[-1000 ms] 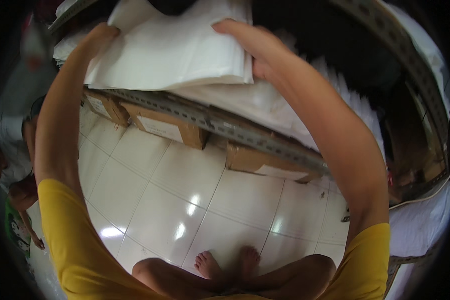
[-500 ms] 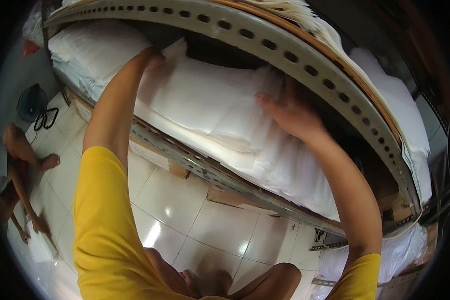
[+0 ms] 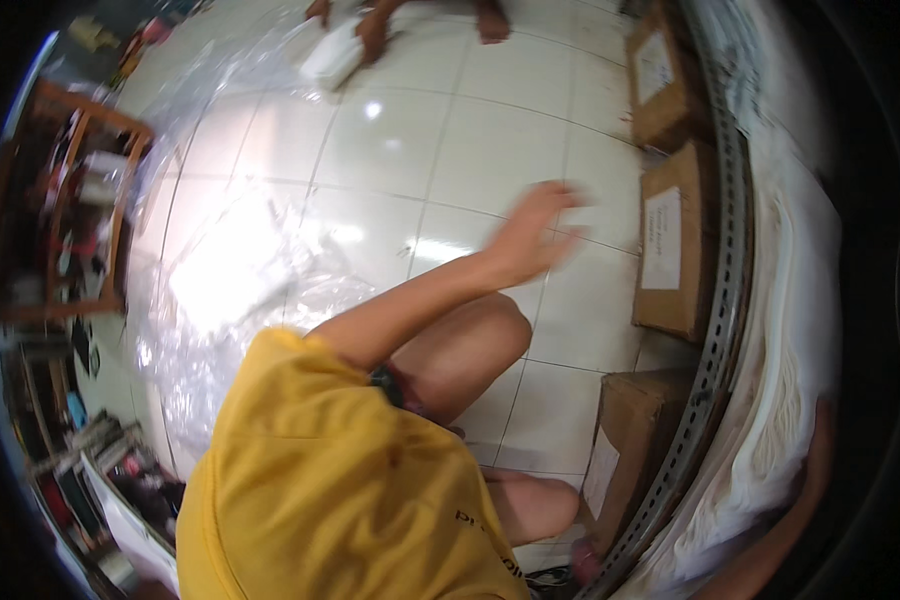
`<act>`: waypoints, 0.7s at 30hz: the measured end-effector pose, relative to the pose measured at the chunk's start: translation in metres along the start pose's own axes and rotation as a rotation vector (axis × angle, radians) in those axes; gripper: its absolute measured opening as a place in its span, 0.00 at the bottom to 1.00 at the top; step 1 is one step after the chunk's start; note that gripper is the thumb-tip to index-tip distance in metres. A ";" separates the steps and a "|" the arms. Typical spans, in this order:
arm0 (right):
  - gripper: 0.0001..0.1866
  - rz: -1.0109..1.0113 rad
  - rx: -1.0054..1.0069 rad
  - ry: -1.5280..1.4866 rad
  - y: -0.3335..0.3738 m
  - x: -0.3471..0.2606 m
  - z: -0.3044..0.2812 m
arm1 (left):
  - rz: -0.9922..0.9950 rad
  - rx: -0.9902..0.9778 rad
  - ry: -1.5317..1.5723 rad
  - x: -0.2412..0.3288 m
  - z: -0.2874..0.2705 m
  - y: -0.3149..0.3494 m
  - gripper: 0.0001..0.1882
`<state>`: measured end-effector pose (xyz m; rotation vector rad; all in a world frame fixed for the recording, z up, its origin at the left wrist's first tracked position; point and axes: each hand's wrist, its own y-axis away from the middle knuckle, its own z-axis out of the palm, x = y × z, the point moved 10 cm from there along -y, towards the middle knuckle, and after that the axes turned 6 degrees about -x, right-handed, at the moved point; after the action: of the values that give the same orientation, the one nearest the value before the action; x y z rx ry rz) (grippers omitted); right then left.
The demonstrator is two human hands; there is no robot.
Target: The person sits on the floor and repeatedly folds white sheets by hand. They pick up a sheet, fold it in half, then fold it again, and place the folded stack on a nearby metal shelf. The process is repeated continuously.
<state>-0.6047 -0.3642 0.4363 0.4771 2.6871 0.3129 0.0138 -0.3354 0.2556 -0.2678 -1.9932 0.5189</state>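
"Where is the glare sitting?"

"Up and left of the yellow shirt [image 3: 320, 480]: clear plastic sheeting [image 3: 185, 395] is washing out toward white, and the tiled floor [image 3: 490, 130] above the shirt is reflecting bright spots."

"What's looking soft?"

"The left hand [image 3: 538, 235] is smearing; right of the shirt, the perforated shelf rail [image 3: 732, 230] is bowing."

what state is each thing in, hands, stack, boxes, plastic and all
left hand: open, empty, blurred, above the floor
white stack: layered, uneven edges, on the metal shelf
right hand: hidden, only the right forearm shows beside the stack
cardboard boxes: on the floor, shut or open unclear
clear plastic: crumpled, spread on the floor
white packet: at a co-worker's hand
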 end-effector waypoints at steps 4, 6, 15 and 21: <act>0.34 -0.281 0.487 0.153 0.067 -0.095 -0.028 | -0.687 -0.083 -0.659 -0.086 -0.151 0.266 0.30; 0.33 -0.486 0.675 0.012 0.132 -0.153 -0.014 | -0.836 -0.090 -0.913 -0.073 -0.194 0.344 0.38; 0.15 -0.721 -0.835 -0.719 0.199 -0.359 0.501 | -0.841 -0.135 -0.952 -0.110 -0.244 0.396 0.55; 0.22 -1.039 -1.158 -0.053 0.255 -0.385 0.660 | -1.048 -0.954 -0.943 -0.168 -0.217 0.470 0.47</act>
<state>0.0742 -0.1758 0.0451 -1.1338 1.8546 1.2840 0.2669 0.0644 -0.0121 0.5668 -2.7490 -1.2091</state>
